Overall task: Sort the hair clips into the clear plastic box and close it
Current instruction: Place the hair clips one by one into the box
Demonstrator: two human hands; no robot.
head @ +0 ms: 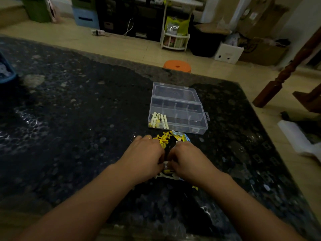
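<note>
My left hand [145, 156] and right hand [186, 160] curl into the clip pile [165, 139] at centre frame; whether either pinches one, I cannot tell; clips look light, stiff; I'd take one by its edges; open box [199, 126] just above.

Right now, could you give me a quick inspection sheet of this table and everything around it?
Surface: dark speckled stone table, glossy.
Job's things: clear box, lid open; pale clips in its near-left compartment; yellow clips loose by the hands.
Clutter: blue container at the left edge.
Hands: left hand and right hand over the pile; fingers hidden, hold unclear.
Cables: white cable and power strip on the floor.
Surroundings: orange stool, white rack, cardboard boxes.
</note>
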